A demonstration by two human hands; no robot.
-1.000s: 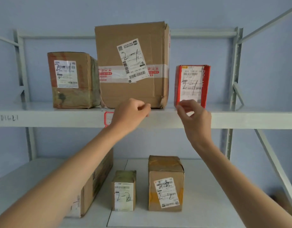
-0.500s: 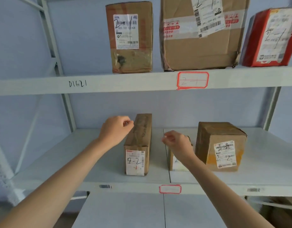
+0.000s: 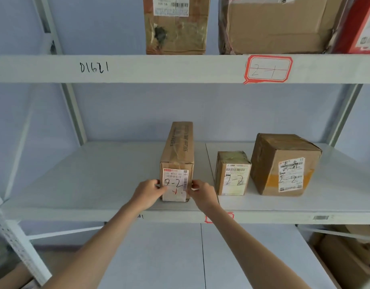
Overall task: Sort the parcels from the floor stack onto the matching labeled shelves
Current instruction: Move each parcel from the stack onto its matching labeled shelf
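Observation:
A long narrow cardboard parcel (image 3: 177, 151) marked 2-2 lies lengthwise on the middle shelf (image 3: 96, 184), its labelled end facing me. My left hand (image 3: 149, 193) grips the left side of that end and my right hand (image 3: 201, 193) grips the right side. Beside it to the right stand a small parcel (image 3: 232, 174) and a bigger cube parcel (image 3: 284, 163), both marked 2-2. The upper shelf (image 3: 159, 68) carries a red-framed 2-1 tag (image 3: 268, 68) and three parcels, cut off at the top.
A red-framed tag (image 3: 230, 216) on the middle shelf's front edge is mostly hidden by my right wrist. White uprights (image 3: 73, 113) flank the bay. A lower shelf (image 3: 169, 257) sits below, with cardboard boxes (image 3: 346, 247) at the lower right.
The view dropped from the upper shelf to the middle shelf. My hands came down from the 2-1 shelf edge and closed on the front end of the long 2-2 parcel.

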